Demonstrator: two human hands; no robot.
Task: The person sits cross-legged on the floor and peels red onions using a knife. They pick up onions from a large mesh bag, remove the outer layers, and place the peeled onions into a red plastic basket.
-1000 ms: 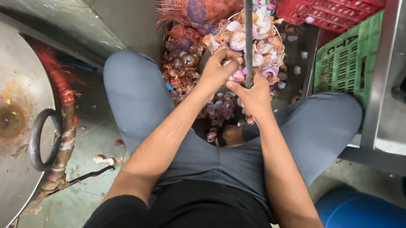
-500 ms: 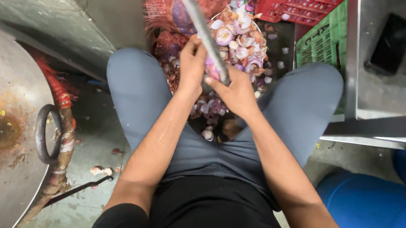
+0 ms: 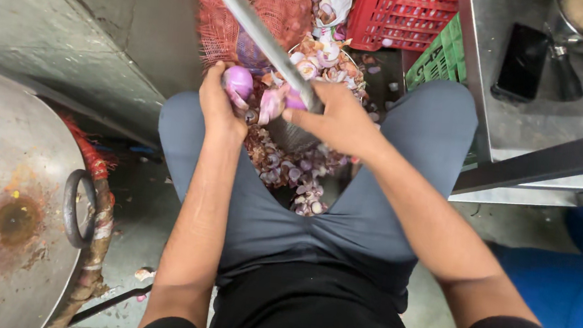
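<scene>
- Head view: our left hand [image 3: 221, 105] is clenched around a peeled purple onion [image 3: 238, 82], which sits at the fingertips above the palm, just above centre frame.
- Our right hand [image 3: 338, 115] grasps the handle of a long knife [image 3: 257, 31]; its blade slants away toward the upper left of the frame.
- We see the onion just left of the blade, near the right hand's thumb, with a loose flap of skin between them.
- Onion peels [image 3: 291, 171] lie heaped between our knees.
- A red mesh sack [image 3: 277, 4] sits at top centre, a red crate [image 3: 396, 15] beside it.
</scene>
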